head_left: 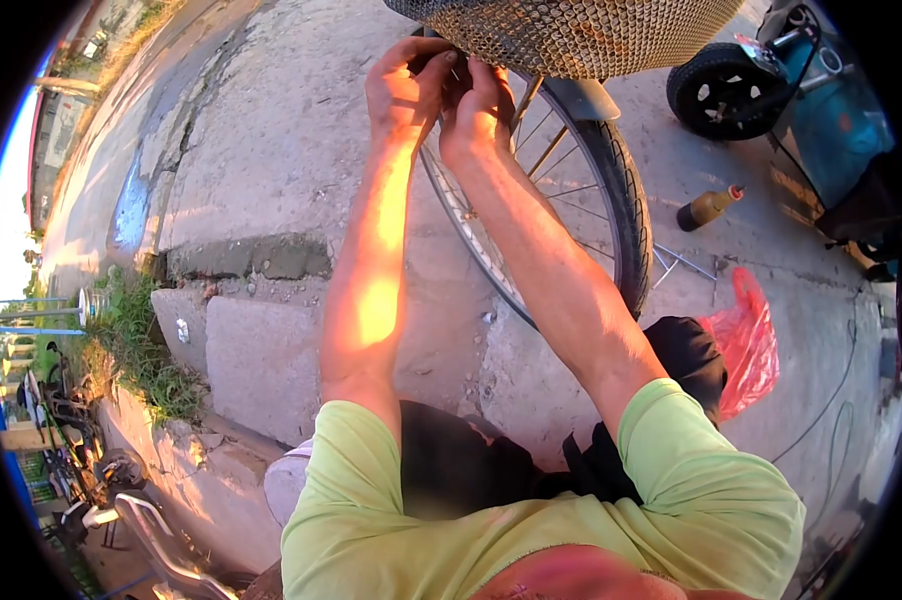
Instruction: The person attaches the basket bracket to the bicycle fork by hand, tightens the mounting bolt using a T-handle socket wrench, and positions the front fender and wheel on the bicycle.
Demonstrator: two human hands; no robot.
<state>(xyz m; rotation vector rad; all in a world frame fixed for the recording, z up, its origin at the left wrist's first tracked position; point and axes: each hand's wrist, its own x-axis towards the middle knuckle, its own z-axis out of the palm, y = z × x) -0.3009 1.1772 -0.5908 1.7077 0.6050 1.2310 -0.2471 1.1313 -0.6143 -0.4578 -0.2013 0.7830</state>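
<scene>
Both arms reach up to the underside of a rusty wire-mesh basket [581, 35] above a bicycle's front wheel [626, 190]. My left hand [408, 85] is closed, thumb and fingertips pinched together just below the basket's left edge. Close beside it, my right hand [479, 105] is closed too, with its fingers curled in front of the wheel. Whatever small part lies between the fingertips is too dark and hidden to name. A grey mudguard [583, 100] covers the top of the tyre, right of my right hand.
Right of the wheel, a bottle of brown liquid [706, 208] lies near a thin metal tool with several arms [686, 265]. A pink plastic bag [746, 345] rests by my knee. A teal scooter [836, 125] stands upper right. Weeds [151, 345] and parked bikes [81, 470] are left.
</scene>
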